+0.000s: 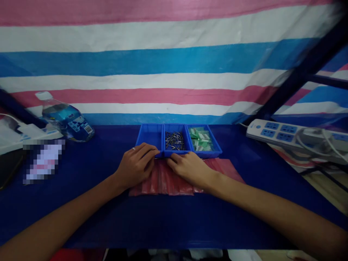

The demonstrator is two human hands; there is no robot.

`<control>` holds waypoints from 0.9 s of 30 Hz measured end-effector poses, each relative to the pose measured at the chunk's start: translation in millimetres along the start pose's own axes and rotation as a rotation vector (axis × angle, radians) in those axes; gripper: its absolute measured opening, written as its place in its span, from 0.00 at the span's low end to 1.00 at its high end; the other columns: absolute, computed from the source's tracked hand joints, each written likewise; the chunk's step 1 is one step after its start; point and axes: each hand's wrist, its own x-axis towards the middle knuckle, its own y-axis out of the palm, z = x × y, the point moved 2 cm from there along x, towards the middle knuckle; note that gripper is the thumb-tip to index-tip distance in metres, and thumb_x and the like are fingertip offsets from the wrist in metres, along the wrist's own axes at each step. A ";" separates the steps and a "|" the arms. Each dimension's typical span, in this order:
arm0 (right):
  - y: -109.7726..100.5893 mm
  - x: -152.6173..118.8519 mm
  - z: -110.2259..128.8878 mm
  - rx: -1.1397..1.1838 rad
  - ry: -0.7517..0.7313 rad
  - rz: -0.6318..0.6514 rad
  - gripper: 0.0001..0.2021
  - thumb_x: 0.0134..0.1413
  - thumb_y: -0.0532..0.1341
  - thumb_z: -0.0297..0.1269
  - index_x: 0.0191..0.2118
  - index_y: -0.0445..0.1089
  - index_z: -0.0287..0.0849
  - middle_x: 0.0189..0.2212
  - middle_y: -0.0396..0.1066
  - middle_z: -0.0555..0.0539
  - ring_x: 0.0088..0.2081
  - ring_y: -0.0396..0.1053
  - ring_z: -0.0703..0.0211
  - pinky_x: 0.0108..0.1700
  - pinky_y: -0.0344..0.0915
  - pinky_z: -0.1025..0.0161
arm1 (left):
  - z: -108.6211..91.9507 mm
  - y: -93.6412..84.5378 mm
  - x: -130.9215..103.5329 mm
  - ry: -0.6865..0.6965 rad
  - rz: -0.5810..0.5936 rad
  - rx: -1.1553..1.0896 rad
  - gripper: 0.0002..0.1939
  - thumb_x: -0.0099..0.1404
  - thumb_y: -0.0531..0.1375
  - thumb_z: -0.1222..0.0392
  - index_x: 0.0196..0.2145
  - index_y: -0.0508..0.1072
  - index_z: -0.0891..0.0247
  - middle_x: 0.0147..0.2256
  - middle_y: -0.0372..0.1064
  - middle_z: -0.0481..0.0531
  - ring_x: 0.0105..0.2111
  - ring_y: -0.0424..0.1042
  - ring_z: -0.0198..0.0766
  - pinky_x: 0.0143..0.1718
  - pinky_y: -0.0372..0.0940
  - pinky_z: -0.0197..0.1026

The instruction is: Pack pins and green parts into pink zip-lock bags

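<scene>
Red plastic bags (174, 181) lie overlapping in a row on the blue table, just in front of a blue tray (176, 153) with three compartments. My left hand (138, 164), a ring on one finger, rests over the left part of the bags with its fingers bent together at the tray's front edge. Over the middle of the row, my right hand (189, 165) has its fingers curled down onto the bags. Whatever either set of fingertips grips is hidden. Thin metal pieces (174, 140) fill the tray's middle compartment, and small green-and-white packets (200, 139) the right one.
A plastic bottle (67, 117) leans at the back left, near a white power strip (29, 136) and a dark phone-like object (9, 166). At right lies another power strip (282, 131) with plugs and cables. A striped sheet (168, 58) hangs behind the table.
</scene>
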 end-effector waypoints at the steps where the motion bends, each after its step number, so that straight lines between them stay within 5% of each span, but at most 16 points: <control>1: 2.5 1.9 1.0 -0.008 -0.003 0.005 0.10 0.62 0.53 0.22 0.43 0.71 0.35 0.36 0.75 0.42 0.28 0.70 0.60 0.26 0.55 0.61 | -0.2 -0.2 -0.2 0.000 0.002 -0.003 0.12 0.65 0.57 0.70 0.46 0.72 0.63 0.43 0.73 0.53 0.43 0.72 0.40 0.43 0.69 0.43; 6: -9.4 0.2 -5.5 0.115 0.037 -0.040 0.09 0.63 0.55 0.24 0.44 0.72 0.35 0.37 0.75 0.42 0.30 0.70 0.59 0.28 0.58 0.62 | 0.1 -0.1 -0.6 0.009 0.005 0.004 0.12 0.66 0.57 0.70 0.47 0.72 0.63 0.44 0.73 0.53 0.43 0.73 0.40 0.43 0.69 0.44; 11: -32.2 -6.8 -27.9 0.687 0.237 -0.179 0.08 0.61 0.58 0.29 0.42 0.74 0.41 0.33 0.76 0.48 0.32 0.71 0.62 0.34 0.63 0.64 | 0.5 -0.1 0.3 0.017 -0.002 0.018 0.12 0.66 0.57 0.70 0.46 0.72 0.64 0.44 0.74 0.54 0.42 0.73 0.40 0.43 0.70 0.44; 15: -33.3 -9.0 -37.4 1.321 0.418 -0.009 0.07 0.56 0.58 0.30 0.41 0.69 0.42 0.26 0.73 0.52 0.20 0.63 0.69 0.22 0.58 0.70 | 0.2 -0.5 1.2 0.016 -0.011 0.015 0.13 0.65 0.57 0.70 0.46 0.72 0.64 0.43 0.74 0.53 0.42 0.73 0.39 0.43 0.70 0.44; 19: -32.0 -10.6 -35.6 1.622 0.585 0.078 0.03 0.54 0.59 0.33 0.34 0.70 0.41 0.25 0.71 0.51 0.18 0.59 0.71 0.16 0.48 0.73 | 0.2 0.2 1.4 0.022 -0.028 0.016 0.13 0.64 0.58 0.71 0.46 0.72 0.64 0.43 0.74 0.53 0.41 0.73 0.39 0.43 0.71 0.44; 23: -39.7 -11.5 -34.7 1.728 0.695 -0.217 0.07 0.53 0.61 0.33 0.38 0.72 0.39 0.36 0.76 0.44 0.21 0.61 0.71 0.16 0.49 0.73 | 1.0 1.1 1.4 0.012 -0.019 0.011 0.13 0.64 0.58 0.71 0.46 0.73 0.64 0.43 0.74 0.53 0.42 0.73 0.39 0.44 0.71 0.44; 27: -54.1 -15.2 -33.5 1.538 0.607 -0.600 0.11 0.55 0.58 0.31 0.44 0.70 0.39 0.43 0.77 0.43 0.23 0.67 0.67 0.18 0.56 0.70 | 1.2 1.1 1.2 0.010 -0.006 0.026 0.12 0.65 0.58 0.70 0.46 0.72 0.63 0.43 0.74 0.53 0.42 0.73 0.40 0.43 0.70 0.44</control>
